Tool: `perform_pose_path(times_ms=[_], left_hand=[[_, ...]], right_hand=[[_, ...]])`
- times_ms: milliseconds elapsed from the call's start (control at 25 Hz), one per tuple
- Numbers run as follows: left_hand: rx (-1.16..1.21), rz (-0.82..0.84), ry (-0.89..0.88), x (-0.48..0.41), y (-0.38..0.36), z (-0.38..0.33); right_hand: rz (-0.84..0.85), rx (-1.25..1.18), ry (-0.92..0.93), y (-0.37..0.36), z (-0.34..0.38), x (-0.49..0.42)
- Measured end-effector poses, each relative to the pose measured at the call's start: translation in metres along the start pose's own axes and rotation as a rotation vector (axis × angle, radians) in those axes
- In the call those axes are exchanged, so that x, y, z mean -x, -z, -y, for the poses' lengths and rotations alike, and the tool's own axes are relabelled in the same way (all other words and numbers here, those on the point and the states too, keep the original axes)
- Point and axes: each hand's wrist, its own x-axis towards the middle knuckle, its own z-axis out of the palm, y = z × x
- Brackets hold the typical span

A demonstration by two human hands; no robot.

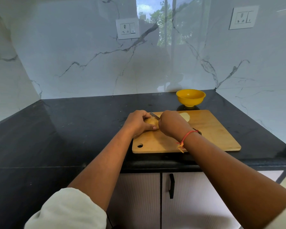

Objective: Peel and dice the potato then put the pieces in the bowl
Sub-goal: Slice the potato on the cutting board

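Gripping the potato (151,122) at the far left corner of the cutting board (213,134), the left hand (137,122) has its fingers curled over the top and its thumb along the near side, holding it down on the wood. The right hand (171,123) is just to the right, against the potato. Its fingers are closed round a knife (154,115) whose handle is hidden in the fist. Only the grey blade shows, slanting up and left over the potato between the two hands. A pale slice (186,116) lies on the board just beyond the right hand. The yellow bowl (190,97) stands on the dark surface (73,129) past the board's far edge, apart from it. A red thread (186,136) circles the right wrist.
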Motion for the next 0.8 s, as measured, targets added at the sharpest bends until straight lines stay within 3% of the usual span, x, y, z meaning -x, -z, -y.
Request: perform_pose_path(times_ms=[160, 440, 800], left_hand=[[-0.001, -0.008, -0.012, -0.001, -0.002, 0.004], [0.011, -0.041, -0.036, 0.000, -0.005, 0.004], [-0.017, -0.033, 0.003, 0.000, -0.006, 0.002]], right_hand=[[-0.029, -0.054, 0.018, 0.003, 0.001, 0.001], [0.007, 0.059, 0.035, 0.008, 0.003, 0.021], [0.081, 0.030, -0.075, -0.007, -0.008, 0.048]])
